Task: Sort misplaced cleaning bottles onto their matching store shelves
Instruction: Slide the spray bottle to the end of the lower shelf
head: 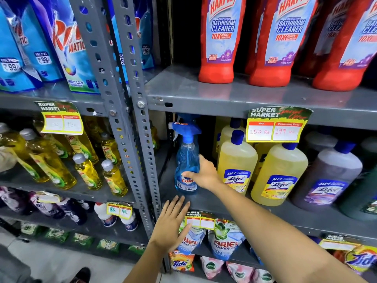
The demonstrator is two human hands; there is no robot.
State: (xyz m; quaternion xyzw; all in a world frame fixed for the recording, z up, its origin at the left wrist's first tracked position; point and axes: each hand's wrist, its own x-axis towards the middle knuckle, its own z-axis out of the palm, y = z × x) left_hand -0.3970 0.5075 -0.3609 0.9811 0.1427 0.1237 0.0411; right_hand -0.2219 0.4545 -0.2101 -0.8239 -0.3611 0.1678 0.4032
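Colin spray bottle (pixel 186 166), blue liquid, blue trigger head, stood upright at left end of grey middle shelf (pixel 206 201), just beside yellow Lizol bottles (pixel 236 164). Right hand (pixel 204 174) wrapped around bottle's lower body, thumb laid across label. Left hand (pixel 173 221) held open and flat, fingers spread, nothing gripped, fingertips at shelf's front edge below bottle. Red Harpic bottles (pixel 220 41) seen on shelf above.

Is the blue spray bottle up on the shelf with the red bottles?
No, the Colin spray bottle stands one shelf lower, beside the yellow Lizol bottles.
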